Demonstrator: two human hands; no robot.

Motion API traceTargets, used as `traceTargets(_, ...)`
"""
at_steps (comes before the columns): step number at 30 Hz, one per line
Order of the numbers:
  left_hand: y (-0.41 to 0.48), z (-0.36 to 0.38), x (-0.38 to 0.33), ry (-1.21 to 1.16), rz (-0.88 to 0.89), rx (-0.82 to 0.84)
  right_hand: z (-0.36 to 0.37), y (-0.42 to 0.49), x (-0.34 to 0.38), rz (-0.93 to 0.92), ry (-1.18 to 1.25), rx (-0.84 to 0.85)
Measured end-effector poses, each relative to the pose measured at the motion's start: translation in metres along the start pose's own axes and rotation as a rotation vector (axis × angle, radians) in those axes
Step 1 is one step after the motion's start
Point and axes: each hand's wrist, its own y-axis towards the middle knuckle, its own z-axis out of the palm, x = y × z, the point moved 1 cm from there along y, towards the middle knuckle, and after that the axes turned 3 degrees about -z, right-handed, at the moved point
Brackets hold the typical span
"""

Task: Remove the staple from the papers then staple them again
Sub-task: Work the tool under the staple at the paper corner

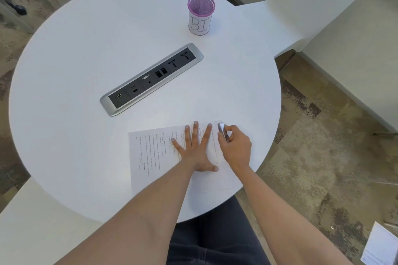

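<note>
Left hand (pixel 195 146) lies spread flat, pinning the papers (pixel 155 153) at the table's (pixel 86 54) near edge, while right hand (pixel 235 146) grips a small metal tool (pixel 223 132) at their top corner, so I'd keep pressure firm and work slowly.

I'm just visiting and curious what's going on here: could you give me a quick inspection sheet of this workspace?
Surface: round white table with a built-in socket strip.
Job's things: papers lying flat near the front edge; small silver tool at their far right corner.
Clutter: purple mesh cup, labelled, standing upright.
Hands: left hand spread flat on the papers; right hand closed around the tool.
Cables: nothing seen.
Surroundings: carpet, white chairs, paper on the floor.
</note>
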Motion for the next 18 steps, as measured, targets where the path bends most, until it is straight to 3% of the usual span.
traceTargets(13, 0.0, 0.0, 0.0, -0.01, 0.013, -0.005, 0.009, -0.008, 0.006, -0.133, -0.254, 0.109)
traceTargets(18, 0.001, 0.001, 0.0, -0.008, -0.001, -0.008, 0.016, -0.011, 0.005, -0.037, -0.123, 0.056)
